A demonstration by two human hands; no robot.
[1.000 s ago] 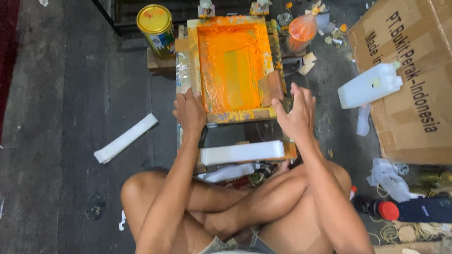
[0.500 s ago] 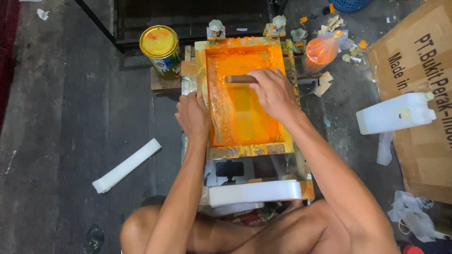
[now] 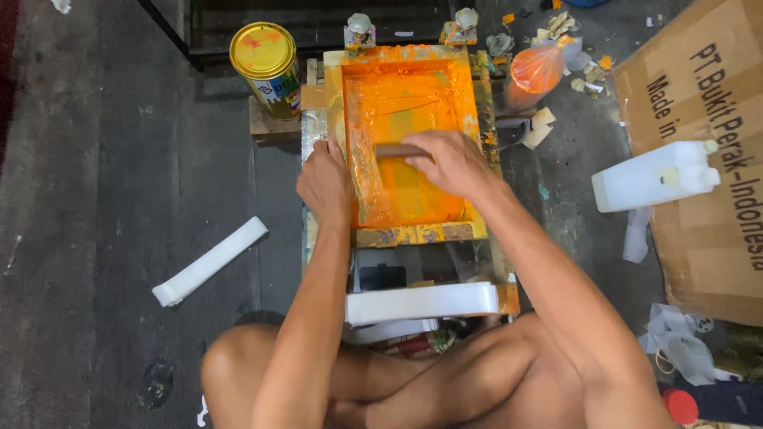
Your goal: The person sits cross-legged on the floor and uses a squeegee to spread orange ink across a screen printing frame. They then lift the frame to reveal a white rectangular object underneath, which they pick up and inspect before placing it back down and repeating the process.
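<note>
Head view: The right hand [image 3: 451, 163] is closed around a dark squeegee [image 3: 395, 150], which lies across the orange ink inside the printing frame [image 3: 478, 103]. The left hand [image 3: 324, 184] is curled over the frame's left edge, fingers gripping it. The frame rests on a small stand on the floor. A yellow-lidded can [image 3: 265, 56] stands just left of the frame. 1 white jug [image 3: 653, 176] lies well apart on the right, beside a cardboard box [image 3: 707, 143].
</note>
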